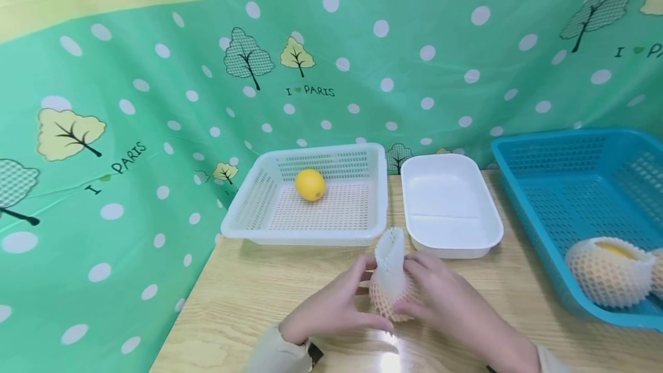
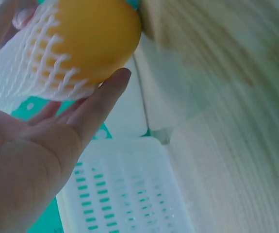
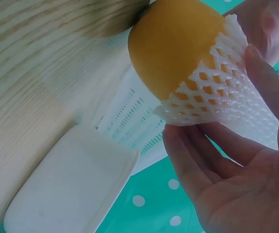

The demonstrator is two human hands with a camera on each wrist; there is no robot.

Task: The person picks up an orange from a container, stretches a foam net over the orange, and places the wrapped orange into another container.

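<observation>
- We see the right hand (image 3: 241, 187) gripping a white foam net (image 3: 226, 92), fingertips near its open edge.
- We see a smooth orange-yellow fruit (image 3: 173, 48) partly inside the net, its bare end sticking out.
- Part of the left hand (image 3: 270, 24) shows behind the net.
- Beyond, we make out a white tray (image 3: 71, 179), slotted white basket (image 3: 139, 119), wooden tabletop (image 3: 42, 63) and dotted green cloth (image 3: 154, 204).

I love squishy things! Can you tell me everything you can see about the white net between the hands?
The white net looks like soft foam with little diamond-shaped holes. It wraps part of a yellow-orange fruit, which shows through the holes, leaving one rounded end bare. Its narrower, open end sticks up. The left hand and right hand hold it from both sides, in front of the white basket.
</observation>
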